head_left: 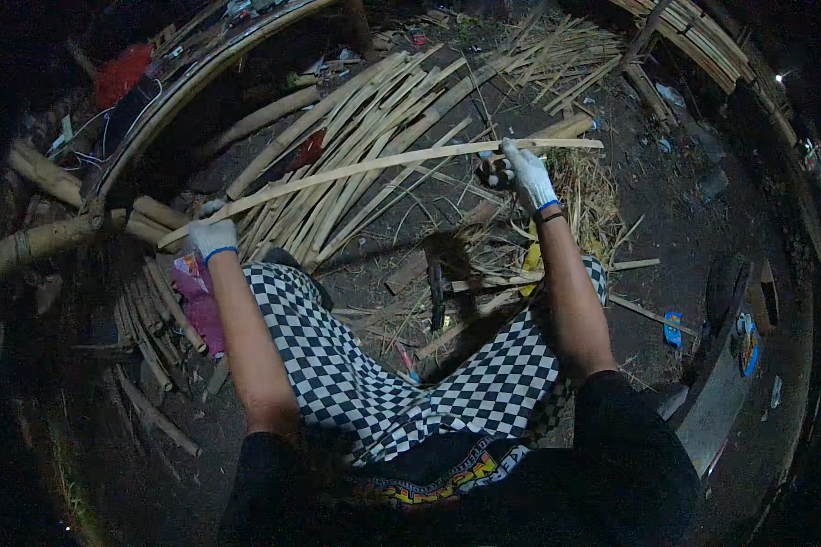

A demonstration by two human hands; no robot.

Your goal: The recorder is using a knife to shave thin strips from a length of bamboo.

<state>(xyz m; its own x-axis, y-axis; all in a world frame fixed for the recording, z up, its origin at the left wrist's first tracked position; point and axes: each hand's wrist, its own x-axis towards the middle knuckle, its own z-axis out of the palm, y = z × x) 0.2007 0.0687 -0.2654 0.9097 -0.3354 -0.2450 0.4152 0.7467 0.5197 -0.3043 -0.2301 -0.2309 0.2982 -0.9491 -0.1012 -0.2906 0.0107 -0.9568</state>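
Note:
A long, pale bamboo strip (365, 166) stretches across in front of me, its right end higher in the picture than its left. Near its left end, my left hand (213, 235), in a white glove with a blue cuff, is closed on it. My right hand (525, 176), gloved alike with dark-tipped fingers, grips the strip a short way in from its right end. Beneath and beyond the strip lies a loose pile of similar split bamboo strips (337, 196). My legs, in black-and-white checked trousers (324, 346), are spread apart below.
Between my legs a dark upright tool or post (438, 292) stands among shavings. Thick bamboo poles (41, 246) lie at the left, near short sticks (146, 319) and a purple cloth or bag (198, 305). More thin strips (556, 64) lie at the back. A blue packet (672, 329) is on the ground to the right.

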